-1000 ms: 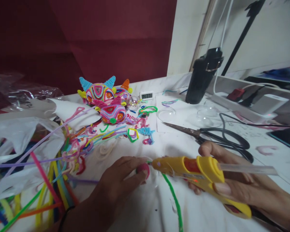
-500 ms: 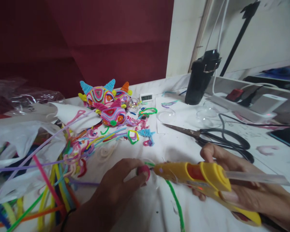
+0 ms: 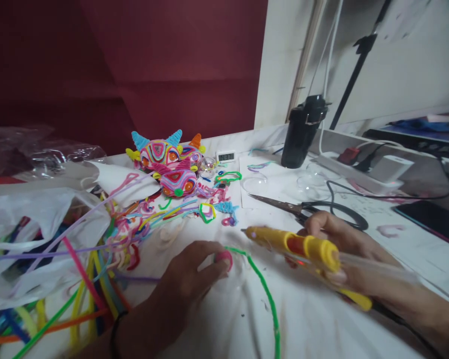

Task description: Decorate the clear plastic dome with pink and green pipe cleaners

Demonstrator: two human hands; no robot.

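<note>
My left hand (image 3: 192,271) pinches a small pink coil (image 3: 223,260) between thumb and fingers, low in the middle of the view. From the coil a green pipe cleaner (image 3: 264,284) curves right and down over the white table. My right hand (image 3: 344,249) is wrapped round a yellow glue gun (image 3: 295,244) with a clear glue stick in its back. The gun's nozzle points left, a little above and right of the coil, apart from it. Something clear and round, hard to make out, lies under the coil.
Black-handled scissors (image 3: 280,203) lie behind the glue gun. Colourful horned figures (image 3: 174,180) stand at the back beside a small clock (image 3: 225,157). Pipe cleaners and a plastic bag (image 3: 26,219) cover the left. A black bottle (image 3: 302,132), power strip (image 3: 355,172) and phone (image 3: 430,222) are at right.
My right hand has drawn the glue gun up and away from the pink coil, and its nozzle no longer touches there. The camera view has shifted slightly. My left hand still holds the coil.
</note>
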